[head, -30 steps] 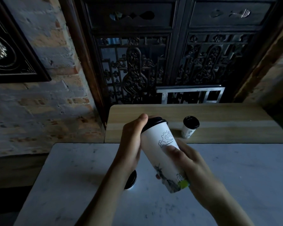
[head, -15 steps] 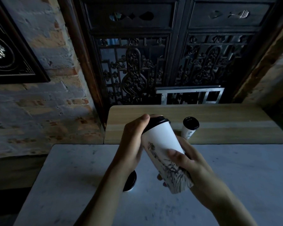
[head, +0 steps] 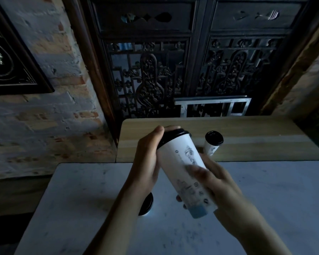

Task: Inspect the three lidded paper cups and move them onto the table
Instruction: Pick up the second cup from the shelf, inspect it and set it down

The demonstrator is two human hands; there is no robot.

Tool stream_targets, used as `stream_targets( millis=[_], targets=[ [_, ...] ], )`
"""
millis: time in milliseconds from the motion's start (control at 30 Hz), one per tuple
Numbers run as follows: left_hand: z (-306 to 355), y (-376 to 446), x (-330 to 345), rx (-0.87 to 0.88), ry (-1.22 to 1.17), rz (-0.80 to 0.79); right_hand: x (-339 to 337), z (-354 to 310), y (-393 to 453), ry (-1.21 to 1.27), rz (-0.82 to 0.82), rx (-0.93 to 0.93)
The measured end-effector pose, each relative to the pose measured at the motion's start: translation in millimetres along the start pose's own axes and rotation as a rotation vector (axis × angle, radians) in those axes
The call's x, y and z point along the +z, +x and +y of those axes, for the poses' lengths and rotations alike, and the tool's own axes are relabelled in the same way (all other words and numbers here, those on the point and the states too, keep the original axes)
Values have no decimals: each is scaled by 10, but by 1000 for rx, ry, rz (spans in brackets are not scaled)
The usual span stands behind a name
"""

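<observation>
While both hands tilt a tall lidded paper cup [head: 182,172] above the pale grey table [head: 265,199], I judge the inspection step is under way for this cup. My left hand [head: 147,162] curls round the black lid end, thumb on the rim. My right hand [head: 215,183] wraps the lower body, its fingers blurred. The cup leans with its lid far and left, its base near and right, printed artwork facing up.

A second cup [head: 145,204] stands on the grey table, mostly hidden under my left forearm; only its black lid and a sliver of white show. A third cup [head: 212,142] stands on the wooden counter [head: 256,138] beyond, just right of the held one.

Next, I judge, the held cup needs righting and setting upright on the grey table, apart from its neighbour.
</observation>
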State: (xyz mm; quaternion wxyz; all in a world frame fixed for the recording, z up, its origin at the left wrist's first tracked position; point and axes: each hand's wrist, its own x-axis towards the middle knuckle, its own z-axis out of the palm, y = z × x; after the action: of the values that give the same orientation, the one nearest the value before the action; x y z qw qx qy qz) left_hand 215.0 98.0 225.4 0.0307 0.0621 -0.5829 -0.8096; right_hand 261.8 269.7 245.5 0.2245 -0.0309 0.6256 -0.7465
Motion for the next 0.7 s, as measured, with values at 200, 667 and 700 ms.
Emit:
stream_targets(
  millis=[200,667,700],
  targets=[
    [-3,0,35,-49,20,75,-39,43,26,-95,32,-4],
    [47,-74,-41,9,165,-79,-53,-64,26,-200,-25,-77],
    [37,-73,-85,28,205,-127,-76,-88,26,-215,-43,-79]
  ],
)
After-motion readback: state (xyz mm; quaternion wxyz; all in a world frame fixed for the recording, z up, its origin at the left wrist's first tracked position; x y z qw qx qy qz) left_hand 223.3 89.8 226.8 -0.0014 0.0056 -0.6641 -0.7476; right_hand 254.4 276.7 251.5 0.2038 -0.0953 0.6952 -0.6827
